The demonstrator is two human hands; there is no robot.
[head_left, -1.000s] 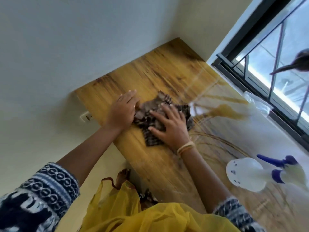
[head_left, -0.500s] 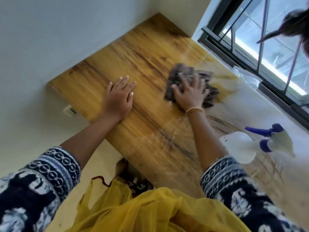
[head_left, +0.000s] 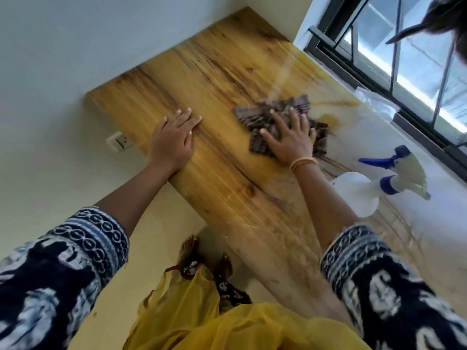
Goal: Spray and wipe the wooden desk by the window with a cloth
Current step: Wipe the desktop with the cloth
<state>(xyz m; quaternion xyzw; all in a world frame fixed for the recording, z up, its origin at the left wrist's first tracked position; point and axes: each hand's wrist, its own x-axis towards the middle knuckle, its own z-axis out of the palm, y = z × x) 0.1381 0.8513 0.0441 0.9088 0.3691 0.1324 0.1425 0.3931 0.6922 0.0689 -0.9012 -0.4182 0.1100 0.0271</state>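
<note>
The wooden desk (head_left: 222,72) runs from the wall corner toward me, beside the window. A dark brown patterned cloth (head_left: 275,109) lies crumpled on its middle. My right hand (head_left: 290,137) presses flat on the cloth, fingers spread. My left hand (head_left: 173,140) rests palm-down on the bare wood near the desk's left edge, holding nothing. A white spray bottle (head_left: 353,193) with a blue trigger lies on the desk to the right of my right forearm.
A dark-framed window (head_left: 394,79) with bars borders the desk's right side. Clear plastic (head_left: 376,104) lies by the sill. A wall socket (head_left: 120,142) sits below the desk's left edge. My bare feet (head_left: 188,248) stand on the floor beneath.
My right hand slid the cloth from beside the left hand out toward the window, then a little back toward the middle. My left hand stayed planted on the wood.
</note>
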